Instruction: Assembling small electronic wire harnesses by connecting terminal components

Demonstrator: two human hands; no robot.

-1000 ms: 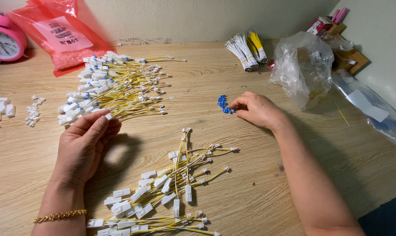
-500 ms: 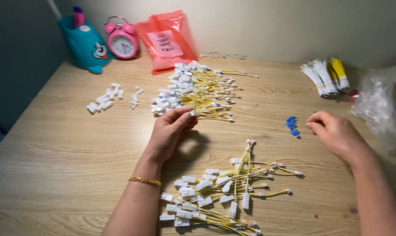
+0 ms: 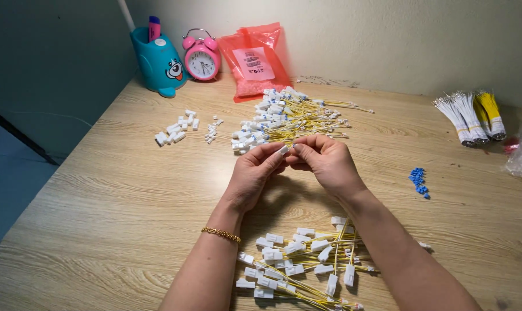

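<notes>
My left hand [image 3: 254,173] and my right hand [image 3: 325,161] meet over the middle of the wooden table [image 3: 111,196]. Between their fingertips is a small white plastic connector [image 3: 284,150], pinched by the left thumb and forefinger, with the right fingertips pressed against its end. Just beyond the hands lies a heap of yellow wires with white connectors [image 3: 287,118]. A second heap of the same wired connectors [image 3: 304,259] lies near me, between my forearms. A small cluster of blue pieces [image 3: 418,181] sits to the right of my right hand.
Loose white connectors [image 3: 176,130] lie at the left. Along the back wall stand a teal pen holder [image 3: 156,62], a pink alarm clock [image 3: 202,56] and a red plastic bag [image 3: 254,60]. Bundles of white and yellow wires [image 3: 471,115] lie at the far right.
My right hand has come left from the blue pieces and joined the left hand at the white connector. The view has shifted left.
</notes>
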